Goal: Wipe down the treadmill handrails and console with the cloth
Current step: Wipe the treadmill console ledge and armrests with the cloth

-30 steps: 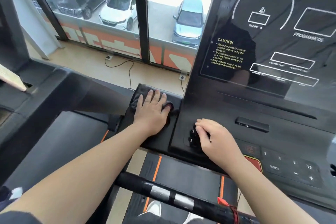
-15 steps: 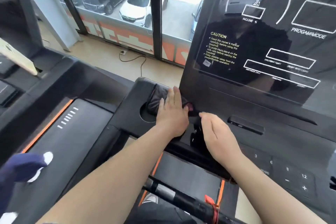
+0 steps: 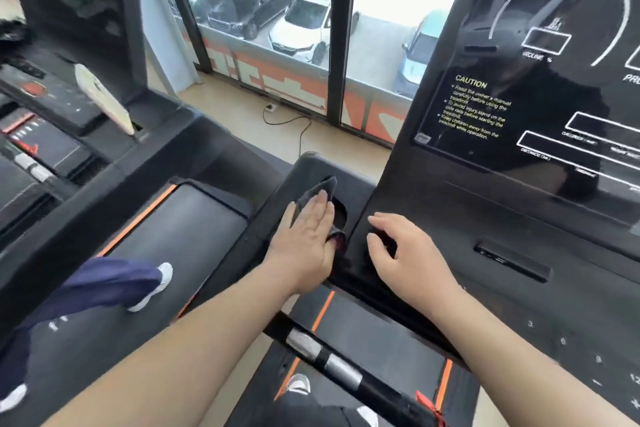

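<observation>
Sliding away from the console (image 3: 450, 205), our left grip (image 3: 304, 236) has carried the cloth (image 3: 317, 191) over the round recess (image 3: 340, 217) beside it. Its fingers lie straight and flat, pressing the soft, crumpled dark-grey fabric onto matte black plastic. Most of the cloth is hidden under the palm. Our right grip (image 3: 412, 253) rests on the console's glossy ledge, fingers loosely bent, holding nothing.
</observation>
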Demonstrator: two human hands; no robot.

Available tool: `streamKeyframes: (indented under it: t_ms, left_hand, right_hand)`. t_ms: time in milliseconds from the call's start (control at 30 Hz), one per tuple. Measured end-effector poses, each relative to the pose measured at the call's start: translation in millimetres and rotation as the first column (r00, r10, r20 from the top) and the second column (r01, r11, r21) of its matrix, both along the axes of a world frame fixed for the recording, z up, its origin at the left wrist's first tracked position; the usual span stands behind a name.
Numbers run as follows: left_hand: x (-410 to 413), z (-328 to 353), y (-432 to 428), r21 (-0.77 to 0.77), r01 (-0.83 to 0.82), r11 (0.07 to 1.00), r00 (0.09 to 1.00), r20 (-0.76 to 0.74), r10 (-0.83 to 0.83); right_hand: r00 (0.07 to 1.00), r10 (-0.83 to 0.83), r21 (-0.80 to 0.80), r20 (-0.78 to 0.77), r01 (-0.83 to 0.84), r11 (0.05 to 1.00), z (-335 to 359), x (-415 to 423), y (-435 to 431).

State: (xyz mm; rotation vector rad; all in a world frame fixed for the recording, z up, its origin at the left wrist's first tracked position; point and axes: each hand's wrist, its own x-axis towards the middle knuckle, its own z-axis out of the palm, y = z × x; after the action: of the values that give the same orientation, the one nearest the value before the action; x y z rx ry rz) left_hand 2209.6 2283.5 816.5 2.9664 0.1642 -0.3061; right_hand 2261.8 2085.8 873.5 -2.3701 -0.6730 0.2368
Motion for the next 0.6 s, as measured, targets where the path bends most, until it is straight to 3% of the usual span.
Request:
streamKeyframes:
  t_ms: [167, 267, 333, 433, 500, 600]
  left_hand:
    - [1, -6, 7, -0.114, 0.098, 0.989, 0.995, 0.025, -0.096]
    - [18, 5, 30, -0.143, 0.204, 0.969, 0.961, 0.218, -0.17]
    - [21, 18, 34, -0.313, 0.068, 0.947, 0.939, 0.34, 0.045]
    - [30, 40, 51, -0.603, -0.122, 0.788, 0.895, 0.276, 0.349]
    - [37, 60, 69, -0.639, -0.123, 0.759, 0.864, 0.307, 0.399]
    - [49, 89, 79, -0.552, -0.046, 0.832, 0.745, 0.536, 0.397]
  right_hand:
    - [1.0, 0.003, 0.044, 0.005, -0.004, 0.999, -7, -2, 29]
    - [1.0, -0.005, 0.074, -0.006, 0.005, 0.997, -10, -4, 48]
    - [0.999, -0.018, 0.143, -0.045, 0.025, 0.989, -8, -5, 62]
    - [0.991, -0.085, 0.234, -0.106, 0.108, 0.966, -8, -3, 78]
    - [0.971, -0.152, 0.294, -0.186, 0.203, 0.934, -5, 2, 86]
    - [0.931, -0.258, 0.426, -0.259, 0.35, 0.834, 9, 12, 95]
